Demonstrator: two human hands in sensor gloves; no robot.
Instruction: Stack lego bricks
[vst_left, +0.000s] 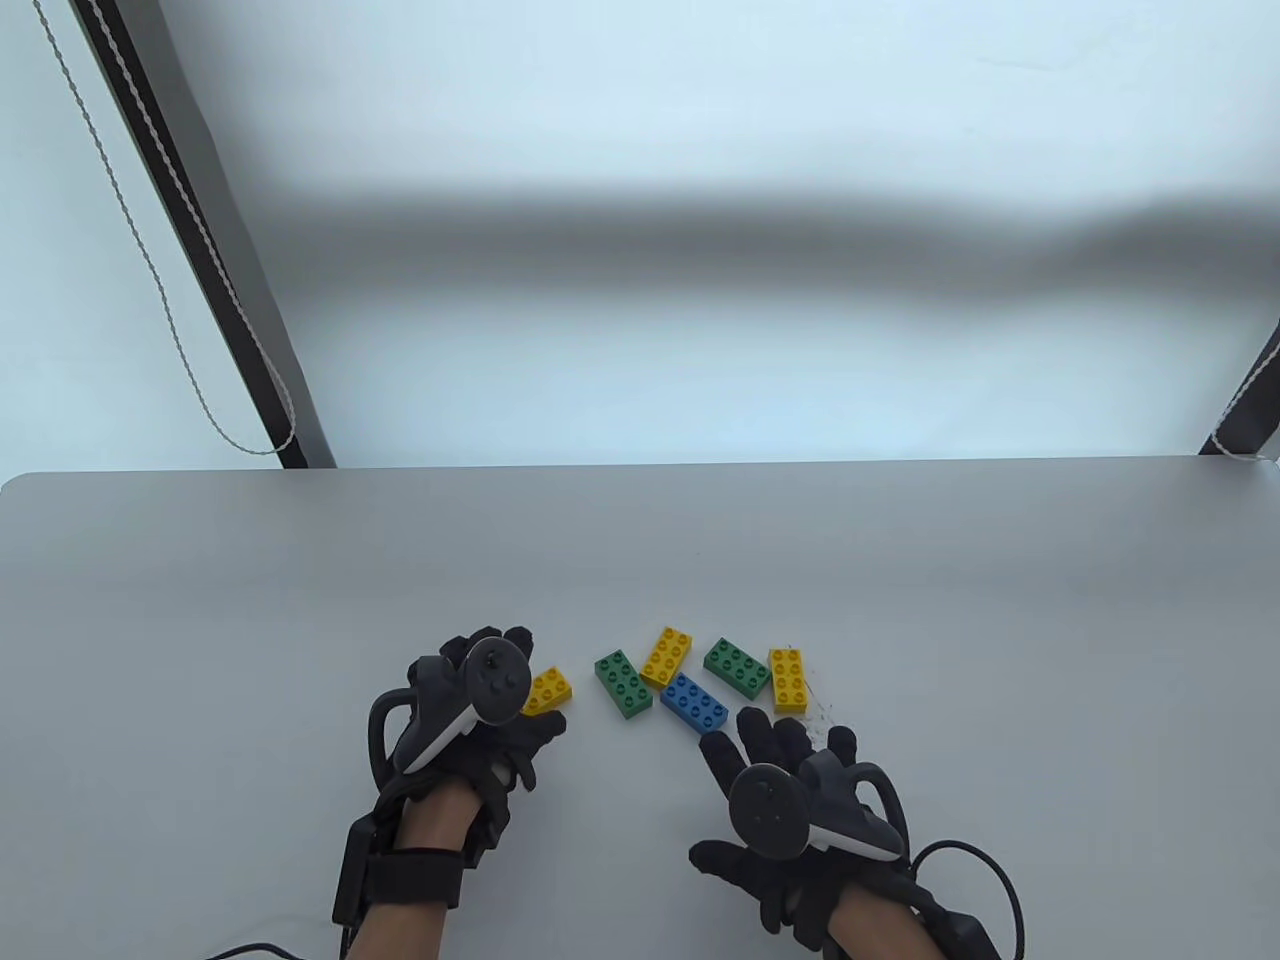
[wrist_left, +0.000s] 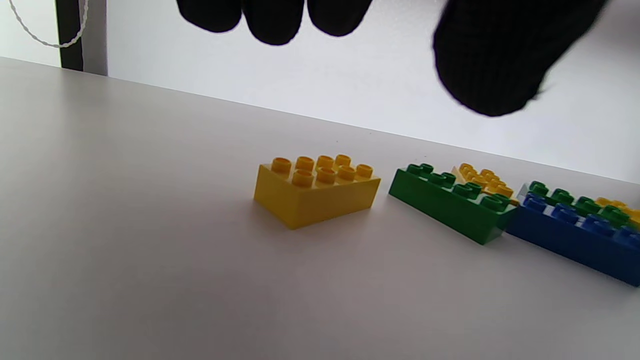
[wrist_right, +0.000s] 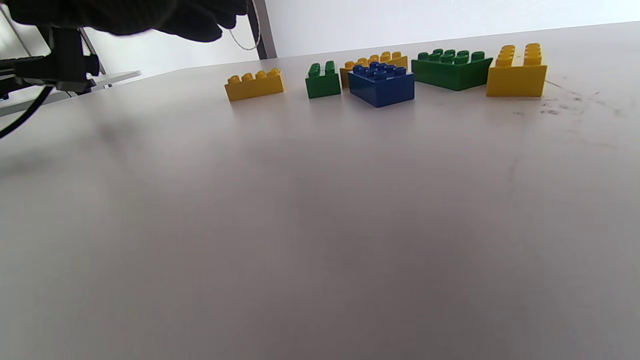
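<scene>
Several 2x4 bricks lie flat in a loose row near the table's front. From the left they are a yellow brick (vst_left: 548, 690), a green brick (vst_left: 623, 685), a second yellow brick (vst_left: 668, 657), a blue brick (vst_left: 694, 702), a second green brick (vst_left: 737, 667) and a third yellow brick (vst_left: 788, 680). My left hand (vst_left: 520, 735) is open just left of the first yellow brick (wrist_left: 315, 192). Its fingertips (wrist_left: 275, 20) and thumb (wrist_left: 495, 65) hang above the brick without touching it. My right hand (vst_left: 770, 760) is open and empty just in front of the blue brick (wrist_right: 382, 82).
The grey table (vst_left: 300, 600) extends far to both sides and behind the bricks. A black frame post with a white cord (vst_left: 200, 240) stands beyond the back left edge. Faint scuff marks (vst_left: 820, 712) lie beside the rightmost yellow brick.
</scene>
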